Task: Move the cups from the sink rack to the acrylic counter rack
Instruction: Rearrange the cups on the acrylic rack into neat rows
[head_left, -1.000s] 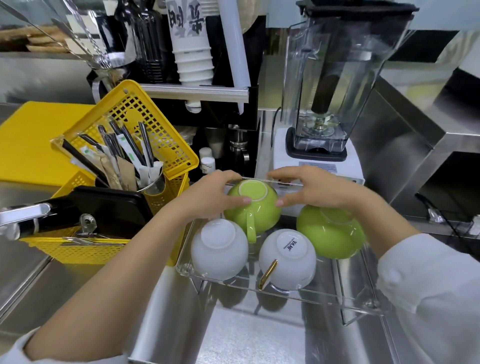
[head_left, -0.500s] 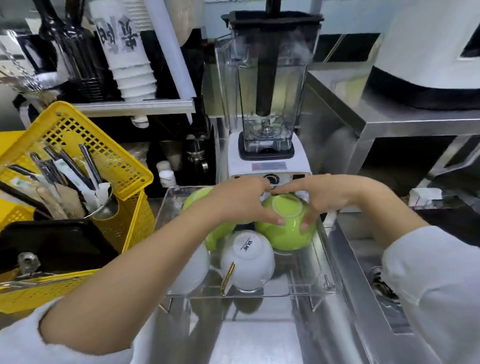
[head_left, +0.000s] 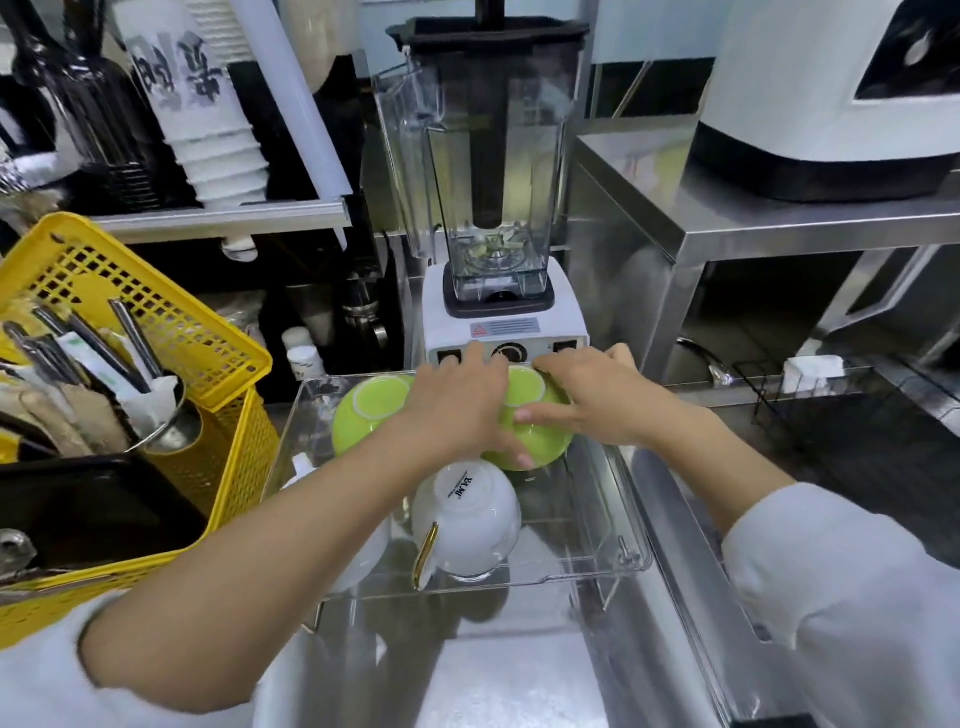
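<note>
Both hands are on one upside-down green cup (head_left: 535, 436) at the back right of the clear acrylic rack (head_left: 631, 525), so the step in hand looks like seating that cup in its place, just in front of the blender (head_left: 493, 208). The left hand (head_left: 462, 405) lies over the cup's left side with fingers curled down around it, and the right hand (head_left: 587, 395) presses on its right side with the thumb across the front; both are closed on the cup, which rests in the rack. The rack also holds a second green cup (head_left: 371, 410) upside down at the back left, a white cup (head_left: 467, 519) with a gold handle in front, and another white one mostly hidden under the left forearm. Next, I judge, the hands need to let go gently without nudging the neighbours, then reach for any cups left by the sink. The yellow basket (head_left: 156, 322) at left holds a metal tub of cutlery (head_left: 104, 353)
</note>
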